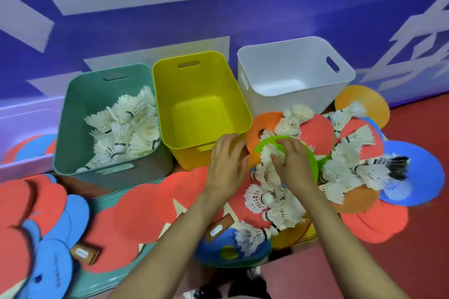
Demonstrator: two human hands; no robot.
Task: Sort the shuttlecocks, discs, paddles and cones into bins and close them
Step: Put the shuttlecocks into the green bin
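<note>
Red floor point(425, 238) runs up to a blue-violet wall point(145, 26) printed with pale angular shapes, which fills the view from 10 to 2 o'clock. Three bins stand along the wall's foot: a teal bin point(63, 114) at 9 o'clock with shuttlecocks point(121, 128) heaped inside, a yellow bin point(201, 80) just beside it near the centre, and a white bin point(291, 63) at 1 o'clock. Red paddles point(136, 209) and blue paddles point(56, 262) overlap on the floor from 6 to 8 o'clock. At 3 o'clock, loose shuttlecocks point(345, 167) lie over coloured discs. The right hand point(291, 162) grasps a shuttlecock point(269, 153) over a green disc point(308, 155). The left hand point(226, 165) is bent at the yellow bin's near wall, beside an orange disc point(257, 128); whether it holds anything cannot be told.
</note>
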